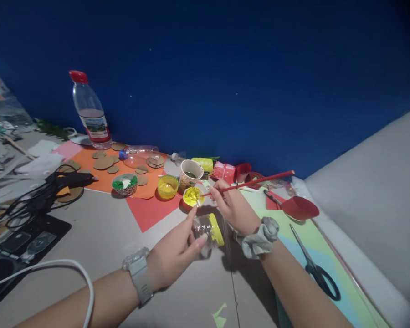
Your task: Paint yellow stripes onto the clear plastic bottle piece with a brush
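Note:
My left hand [176,253] is closed around a small clear plastic bottle piece [205,230] with a yellow painted band. My right hand [232,207] pinches a red paintbrush [256,180] whose tip reaches a small lid of yellow paint [192,197]. A watch sits on my left wrist and a grey scrunchie [261,237] on my right. Both hands hover over the grey table [99,237], just in front of the paint lid.
A yellow bowl [167,186], a paper cup [190,174], a green-and-white paint dish [124,184], cardboard discs on orange paper [123,166], a water bottle [90,111], a glue gun [68,178], black scissors [314,266], a red spoon-shaped cutout [299,207]. A blue wall stands behind.

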A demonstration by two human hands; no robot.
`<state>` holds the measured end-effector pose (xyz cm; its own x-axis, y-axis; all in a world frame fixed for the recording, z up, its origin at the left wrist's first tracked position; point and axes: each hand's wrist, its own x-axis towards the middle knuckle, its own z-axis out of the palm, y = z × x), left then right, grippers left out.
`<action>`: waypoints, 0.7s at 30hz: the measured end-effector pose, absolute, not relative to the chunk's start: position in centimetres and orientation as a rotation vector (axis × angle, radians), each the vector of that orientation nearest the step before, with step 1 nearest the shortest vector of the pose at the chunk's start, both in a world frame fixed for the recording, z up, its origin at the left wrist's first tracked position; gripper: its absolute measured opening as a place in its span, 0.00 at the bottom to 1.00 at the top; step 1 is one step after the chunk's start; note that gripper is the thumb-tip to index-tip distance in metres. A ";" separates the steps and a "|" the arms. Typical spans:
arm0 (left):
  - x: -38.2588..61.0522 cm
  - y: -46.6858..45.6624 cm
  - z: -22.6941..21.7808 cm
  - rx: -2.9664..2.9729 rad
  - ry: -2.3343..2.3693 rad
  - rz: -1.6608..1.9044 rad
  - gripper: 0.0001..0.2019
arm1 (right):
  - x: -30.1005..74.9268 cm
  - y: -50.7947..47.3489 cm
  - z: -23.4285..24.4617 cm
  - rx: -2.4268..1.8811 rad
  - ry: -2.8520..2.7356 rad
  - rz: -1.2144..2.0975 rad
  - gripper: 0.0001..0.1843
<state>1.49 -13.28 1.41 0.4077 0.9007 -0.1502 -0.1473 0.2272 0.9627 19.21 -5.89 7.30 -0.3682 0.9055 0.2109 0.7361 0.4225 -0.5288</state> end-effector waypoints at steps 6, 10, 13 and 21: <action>1.7 -13.1 1.7 1.429 1.095 0.765 0.33 | 19.1 -6.0 7.2 -1.418 -2.205 0.497 0.16; 1.8 -12.8 2.0 1.471 1.121 0.719 0.35 | 19.1 -5.9 7.0 -1.392 -2.136 0.525 0.15; 1.8 -12.8 2.3 1.499 1.125 0.678 0.36 | 19.2 -5.7 6.7 -1.401 -2.056 0.519 0.14; 1.9 -12.7 2.4 1.542 1.135 0.649 0.36 | 19.4 -5.7 6.7 -1.411 -1.988 0.506 0.15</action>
